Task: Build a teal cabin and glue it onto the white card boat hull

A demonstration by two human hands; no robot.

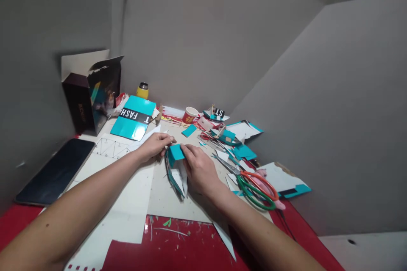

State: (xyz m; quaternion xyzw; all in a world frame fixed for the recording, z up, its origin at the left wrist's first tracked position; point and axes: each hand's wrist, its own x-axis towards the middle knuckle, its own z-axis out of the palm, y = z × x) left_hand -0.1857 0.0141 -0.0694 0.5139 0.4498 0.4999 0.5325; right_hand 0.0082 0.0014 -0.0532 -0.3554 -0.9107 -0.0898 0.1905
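Observation:
A folded teal and white cardboard piece (176,165) stands on a white sheet in the middle of the red table (190,245). My left hand (155,145) pinches its upper left edge with closed fingers. Pressed against its right side, my right hand (199,168) grips the teal top with fingers wrapped round it. Both forearms reach in from the bottom of the view.
Scissors with green and orange handles (256,188) lie right of my right hand among teal card scraps (243,151). A dark tablet (55,172) lies at left, with an open black box (90,93), a teal card (133,117), a yellow bottle (143,90) and a red cup (190,114) behind.

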